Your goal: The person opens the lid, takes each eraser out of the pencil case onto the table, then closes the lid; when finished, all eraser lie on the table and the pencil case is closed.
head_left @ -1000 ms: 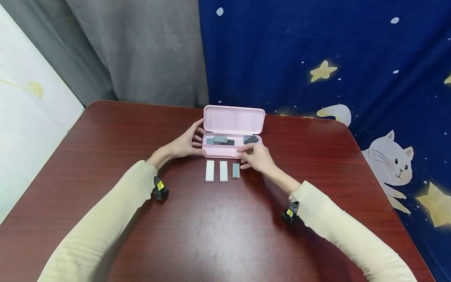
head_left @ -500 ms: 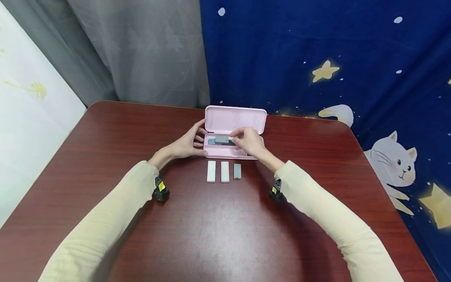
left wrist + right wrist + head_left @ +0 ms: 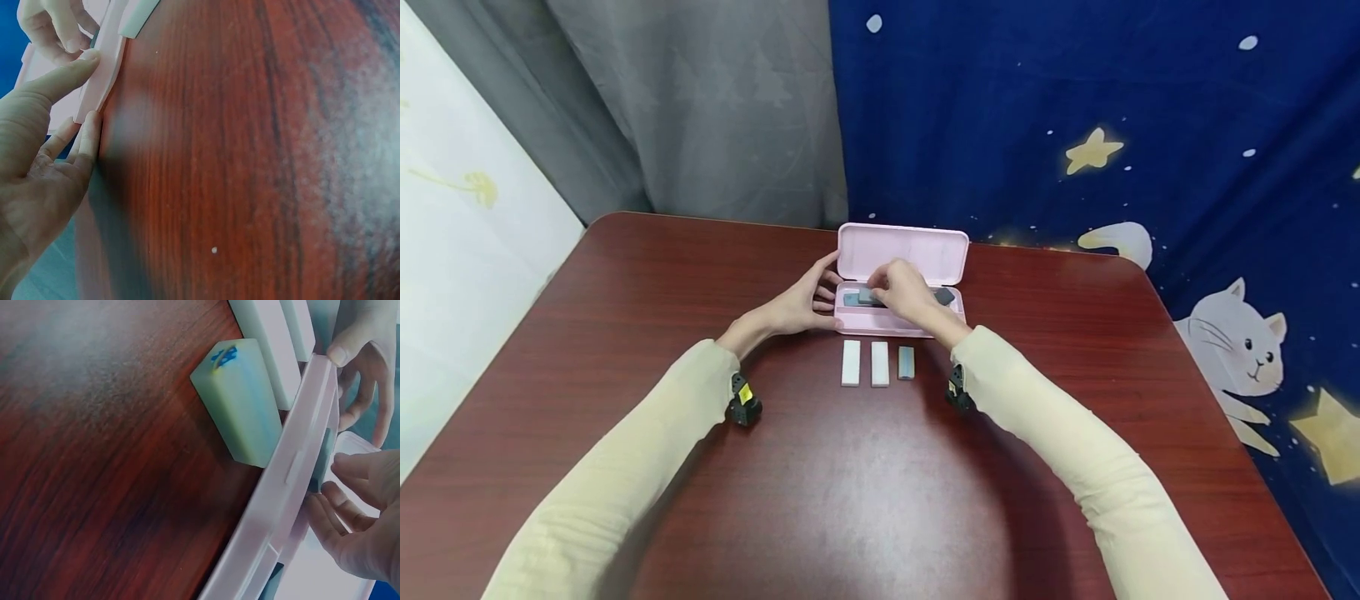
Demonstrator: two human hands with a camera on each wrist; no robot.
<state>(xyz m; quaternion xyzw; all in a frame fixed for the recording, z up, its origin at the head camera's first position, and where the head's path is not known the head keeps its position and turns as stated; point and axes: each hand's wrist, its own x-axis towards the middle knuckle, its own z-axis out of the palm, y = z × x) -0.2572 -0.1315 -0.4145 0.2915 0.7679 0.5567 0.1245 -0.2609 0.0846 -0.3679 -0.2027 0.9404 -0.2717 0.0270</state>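
An open pink pencil case (image 3: 863,322) stands near the table's far side, its lid (image 3: 904,250) tilted back. My left hand (image 3: 799,307) holds its left end, thumb on the front rim and fingers spread along the end wall. My right hand (image 3: 908,292) reaches into the back compartment, thumb and fingertips at a flat grey block (image 3: 866,296) that it partly hides. In the right wrist view, the thumb and bent fingers meet at the block's end (image 3: 322,461). Beside it lie a bluish block (image 3: 850,299) at left and a dark block (image 3: 945,296) at right.
In front of the case, two white blocks (image 3: 851,363) and a shorter blue-grey block (image 3: 906,363) lie in a row. The right wrist view shows a blue marking on the shorter block (image 3: 244,403). Curtains (image 3: 737,108) hang behind the table (image 3: 850,500).
My right hand has moved from the case's front right edge into the back compartment and leftward onto the grey block, uncovering the dark block again. My left hand stays on the case.
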